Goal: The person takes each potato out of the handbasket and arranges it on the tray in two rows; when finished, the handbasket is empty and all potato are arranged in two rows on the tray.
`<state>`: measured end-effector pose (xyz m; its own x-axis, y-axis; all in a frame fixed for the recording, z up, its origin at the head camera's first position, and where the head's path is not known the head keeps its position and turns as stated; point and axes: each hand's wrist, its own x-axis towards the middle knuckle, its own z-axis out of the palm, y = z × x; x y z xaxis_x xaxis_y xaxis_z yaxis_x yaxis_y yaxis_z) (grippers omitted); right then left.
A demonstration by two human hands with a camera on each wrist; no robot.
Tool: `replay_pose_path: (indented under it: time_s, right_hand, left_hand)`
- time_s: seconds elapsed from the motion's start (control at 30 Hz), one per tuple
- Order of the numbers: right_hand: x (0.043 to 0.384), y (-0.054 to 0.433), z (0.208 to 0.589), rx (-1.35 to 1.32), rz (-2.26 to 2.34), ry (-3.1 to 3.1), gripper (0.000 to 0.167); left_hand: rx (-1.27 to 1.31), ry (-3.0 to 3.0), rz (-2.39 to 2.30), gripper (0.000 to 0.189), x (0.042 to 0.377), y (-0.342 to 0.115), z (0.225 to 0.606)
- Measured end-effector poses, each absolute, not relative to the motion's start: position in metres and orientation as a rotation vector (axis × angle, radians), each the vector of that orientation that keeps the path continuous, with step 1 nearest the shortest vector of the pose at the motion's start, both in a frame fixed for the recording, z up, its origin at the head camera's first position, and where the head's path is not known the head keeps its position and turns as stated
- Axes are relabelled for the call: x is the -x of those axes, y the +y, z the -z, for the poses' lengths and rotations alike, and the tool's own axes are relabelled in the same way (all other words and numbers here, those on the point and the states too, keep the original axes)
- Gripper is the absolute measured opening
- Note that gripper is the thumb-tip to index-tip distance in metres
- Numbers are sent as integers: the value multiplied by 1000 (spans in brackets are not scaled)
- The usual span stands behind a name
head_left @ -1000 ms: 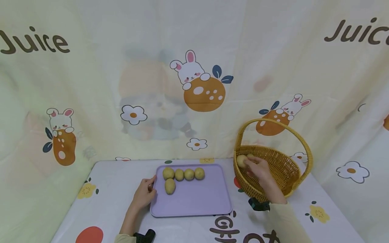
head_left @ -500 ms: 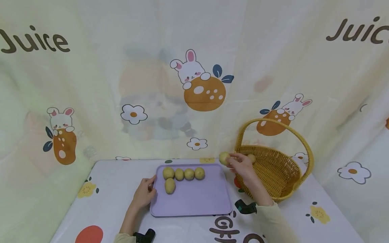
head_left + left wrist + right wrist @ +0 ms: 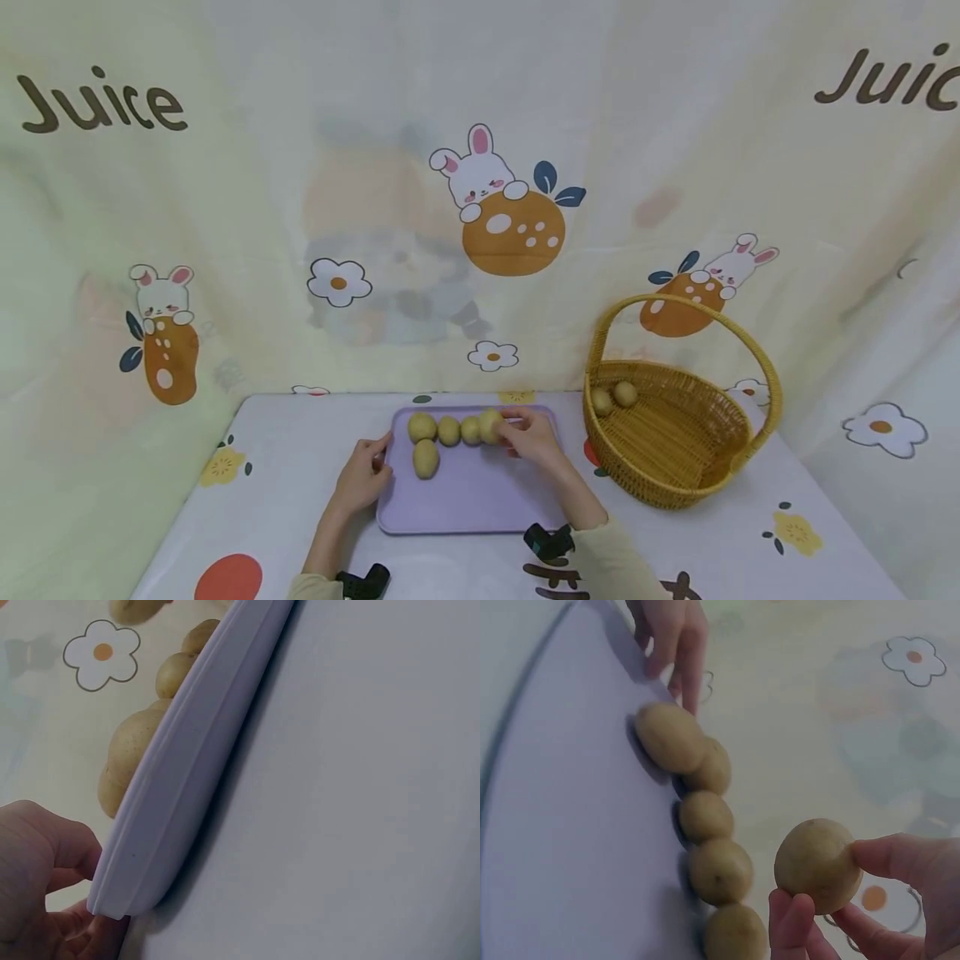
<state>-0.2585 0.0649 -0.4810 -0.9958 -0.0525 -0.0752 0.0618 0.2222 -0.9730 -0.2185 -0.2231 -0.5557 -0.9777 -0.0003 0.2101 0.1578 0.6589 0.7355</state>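
My right hand (image 3: 534, 437) pinches a round potato (image 3: 817, 864) between thumb and fingers, over the back of the lilac tray (image 3: 480, 504). In the right wrist view this potato hangs apart from the row of potatoes (image 3: 720, 871) on the tray. From the head view it partly covers the row's right end. One more potato (image 3: 426, 459) lies in front of the row's left end. At the tray's left edge, my left hand (image 3: 362, 477) grips the rim; the left wrist view has the fingers (image 3: 73, 844) at the tray's corner.
To the right of the tray stands a wicker basket (image 3: 667, 492) with a tall handle, two potatoes (image 3: 626, 393) at its back left. A printed cloth (image 3: 300, 433) covers the table, and a patterned curtain (image 3: 405, 100) hangs behind.
My right hand has lifted a potato out of the basket and carried it left over the tray. The left hand stays on the tray's rim. The head view has shifted slightly.
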Motion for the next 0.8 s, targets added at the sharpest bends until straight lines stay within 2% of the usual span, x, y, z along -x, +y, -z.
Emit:
replay_pose_path:
  time_s: [0.27, 0.5, 0.8]
  right_hand:
    - [251, 37, 499, 22, 1975, 2278, 30]
    - [248, 25, 510, 42, 1993, 2238, 38]
    - [244, 16, 526, 24, 1991, 2205, 37]
  left_hand:
    - [141, -2675, 1199, 59, 219, -224, 557]
    - [142, -2671, 1199, 59, 219, -225, 557]
    - [123, -2676, 1210, 59, 218, -223, 554]
